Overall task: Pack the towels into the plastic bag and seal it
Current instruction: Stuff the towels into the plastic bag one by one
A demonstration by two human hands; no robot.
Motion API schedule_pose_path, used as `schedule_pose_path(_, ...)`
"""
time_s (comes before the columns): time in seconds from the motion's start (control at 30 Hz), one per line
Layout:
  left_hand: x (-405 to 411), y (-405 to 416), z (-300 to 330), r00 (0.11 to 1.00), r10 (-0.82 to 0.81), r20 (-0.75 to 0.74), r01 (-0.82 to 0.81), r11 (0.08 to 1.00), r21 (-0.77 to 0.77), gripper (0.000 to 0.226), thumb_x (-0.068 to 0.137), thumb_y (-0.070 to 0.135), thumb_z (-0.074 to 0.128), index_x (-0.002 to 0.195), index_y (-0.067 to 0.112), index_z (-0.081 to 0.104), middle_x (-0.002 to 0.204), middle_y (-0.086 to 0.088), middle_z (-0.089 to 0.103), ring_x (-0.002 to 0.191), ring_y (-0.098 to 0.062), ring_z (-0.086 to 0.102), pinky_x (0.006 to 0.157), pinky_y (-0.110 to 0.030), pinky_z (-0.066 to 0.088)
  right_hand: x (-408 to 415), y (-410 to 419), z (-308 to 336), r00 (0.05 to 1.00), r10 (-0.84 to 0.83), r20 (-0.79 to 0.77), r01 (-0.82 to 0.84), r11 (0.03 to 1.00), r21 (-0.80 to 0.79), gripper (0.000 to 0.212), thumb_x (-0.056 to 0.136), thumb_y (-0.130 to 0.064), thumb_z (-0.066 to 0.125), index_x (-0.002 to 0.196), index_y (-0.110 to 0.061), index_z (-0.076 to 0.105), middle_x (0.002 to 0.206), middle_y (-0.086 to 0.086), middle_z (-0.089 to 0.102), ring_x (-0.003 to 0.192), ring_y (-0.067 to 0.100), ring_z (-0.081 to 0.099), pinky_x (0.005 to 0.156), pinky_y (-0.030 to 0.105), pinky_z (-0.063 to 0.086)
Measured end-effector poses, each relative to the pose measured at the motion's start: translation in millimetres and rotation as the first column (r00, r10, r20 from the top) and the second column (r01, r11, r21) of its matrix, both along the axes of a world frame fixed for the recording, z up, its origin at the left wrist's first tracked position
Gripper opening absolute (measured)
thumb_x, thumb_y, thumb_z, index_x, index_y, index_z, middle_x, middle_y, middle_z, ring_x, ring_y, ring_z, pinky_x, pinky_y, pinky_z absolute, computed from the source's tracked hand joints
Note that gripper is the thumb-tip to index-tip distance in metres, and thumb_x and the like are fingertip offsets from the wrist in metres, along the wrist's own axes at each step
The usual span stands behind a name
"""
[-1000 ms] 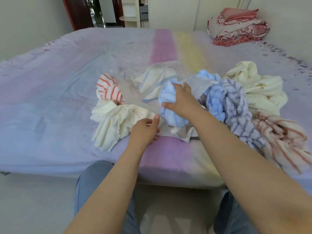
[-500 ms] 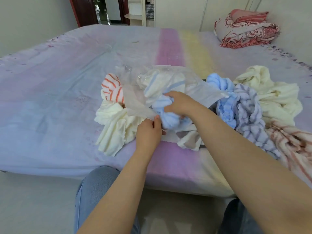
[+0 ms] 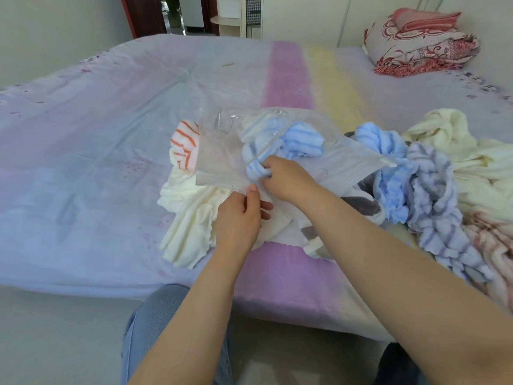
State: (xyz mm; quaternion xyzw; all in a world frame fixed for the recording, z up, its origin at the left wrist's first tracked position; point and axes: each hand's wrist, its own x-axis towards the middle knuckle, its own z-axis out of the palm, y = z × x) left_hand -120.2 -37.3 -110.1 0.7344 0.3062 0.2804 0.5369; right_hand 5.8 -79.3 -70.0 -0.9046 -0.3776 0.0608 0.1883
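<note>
A clear plastic bag (image 3: 219, 159) lies on the bed with its mouth toward me. My left hand (image 3: 240, 218) pinches the bag's near edge. My right hand (image 3: 286, 177) reaches into the mouth and grips a light blue striped towel (image 3: 302, 140), which sits mostly inside the bag beside a white towel with blue stripes (image 3: 256, 127). An orange-striped towel (image 3: 184, 145) and a cream towel (image 3: 191, 218) lie under the bag's left side. To the right lie a blue towel (image 3: 388, 173), a lavender striped towel (image 3: 435, 195), a cream towel (image 3: 472, 157) and a pink-striped towel (image 3: 491, 240).
The bed sheet (image 3: 97, 151) is pastel purple, pink and yellow; its front edge runs just before my knees (image 3: 155, 323). A folded red patterned quilt (image 3: 419, 43) rests at the far right corner. A grey and white cloth (image 3: 361, 204) lies under my right forearm.
My right hand has pushed the light blue towel further into the bag. My left hand has shifted forward along the bag's near edge, still holding it.
</note>
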Motion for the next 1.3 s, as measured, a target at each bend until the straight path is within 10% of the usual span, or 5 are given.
schedule_pose_path(0.3, 8, 10, 23, 0.998, -0.017, 0.062, 0.02, 0.999, -0.033, 0.046, 0.102, 0.032, 0.039, 0.089, -0.001, 0.068, 0.076, 0.001, 0.074, 0.059, -0.012, 0.069, 0.05, -0.029, 0.053, 20, 26, 43, 0.992, -0.109, -0.069, 0.102, 0.99, -0.1, 0.047, 0.103, -0.018, 0.03, 0.15, -0.012, 0.025, 0.146, 0.021, 0.041, 0.125, 0.036, 0.048, 0.101, 0.043, 0.038)
schedule_pose_path(0.57, 11, -22, 9, 0.99, 0.009, 0.138, 0.011, 0.989, -0.145, 0.022, 0.101, 0.038, 0.039, 0.093, 0.022, 0.052, 0.091, 0.003, 0.068, 0.069, -0.017, 0.071, 0.053, -0.031, 0.051, -51, -129, -33, 0.929, -0.33, 0.167, 0.099, 0.656, 0.748, 0.027, 0.084, -0.019, 0.062, 0.11, -0.011, 0.057, 0.109, 0.001, 0.052, 0.099, 0.014, 0.054, 0.085, 0.041, 0.051)
schedule_pose_path(0.73, 2, -47, 4, 0.986, -0.065, 0.151, 0.082, 0.99, -0.111, 0.02, 0.098, 0.038, 0.049, 0.117, 0.032, 0.048, 0.115, 0.005, 0.067, 0.083, -0.009, 0.071, 0.076, -0.04, 0.058, -26, -167, -68, 0.963, -0.268, 0.03, 0.268, 0.963, 0.013, 0.107, 0.066, -0.06, 0.072, 0.15, -0.025, 0.014, 0.159, 0.003, 0.009, 0.144, 0.026, 0.016, 0.116, 0.045, 0.021)
schedule_pose_path(1.0, -11, -69, 7, 0.908, -0.404, 0.108, 0.417, 0.899, -0.138, 0.072, 0.093, 0.031, 0.061, 0.151, 0.032, 0.018, 0.153, 0.014, 0.031, 0.121, -0.005, 0.052, 0.081, -0.003, 0.045, -35, -181, -26, 0.9, -0.153, -0.409, 0.321, 0.866, 0.383, 0.002, 0.085, -0.025, 0.065, 0.085, -0.024, 0.063, 0.078, -0.006, 0.067, 0.074, 0.011, 0.063, 0.062, 0.024, 0.045)
schedule_pose_path(1.3, -40, -93, -6, 0.726, -0.663, 0.179, 0.685, 0.678, -0.266, 0.048, 0.084, 0.016, 0.069, 0.128, 0.025, 0.054, 0.123, 0.009, 0.067, 0.117, -0.008, 0.06, 0.091, -0.021, 0.049, -77, -213, -33, 0.884, 0.094, -0.459, 0.159, 0.861, 0.483, 0.044, 0.087, -0.025, 0.066, 0.111, -0.059, 0.05, 0.149, -0.015, 0.029, 0.135, -0.001, 0.034, 0.091, 0.0, 0.033)
